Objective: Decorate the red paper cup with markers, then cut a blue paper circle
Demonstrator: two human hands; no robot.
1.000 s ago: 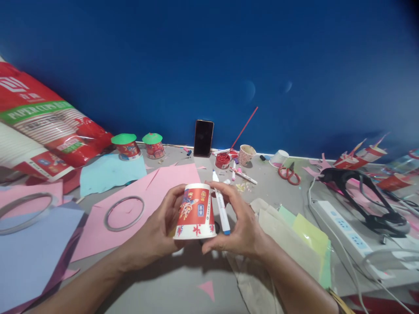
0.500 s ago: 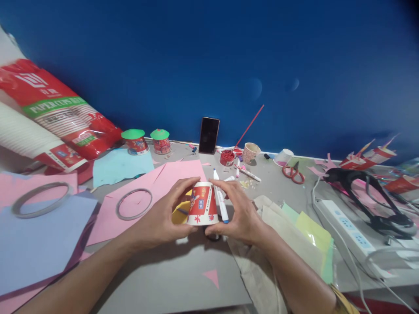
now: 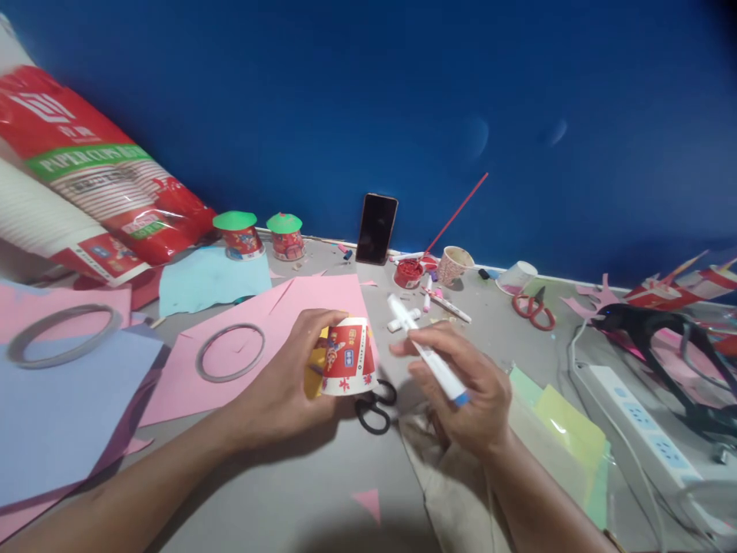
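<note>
My left hand [image 3: 302,372] is closed round the side of a red and white paper cup [image 3: 348,357], held upside down above the table. In my right hand [image 3: 461,384], to the right of the cup, lies a white marker [image 3: 434,361] with a blue end toward my palm. Its pale far end points up and away, slightly blurred. Black-handled scissors [image 3: 375,407] lie just below and right of the cup, their blades hidden. Behind my left hand, something yellow [image 3: 315,367] shows in part. Pink paper [image 3: 322,296] is spread beyond the cup.
Two cups with green paper tops [image 3: 235,221] stand at the back left, near a bag of paper cups [image 3: 104,169]. A phone [image 3: 376,229] leans on the blue wall. Red-handled scissors [image 3: 533,309], a power strip [image 3: 639,418] and a tape ring [image 3: 230,352] lie around.
My right hand has come off the cup and moved right, with the marker now angled across its fingers. The cup stays in my left hand, slightly more tilted.
</note>
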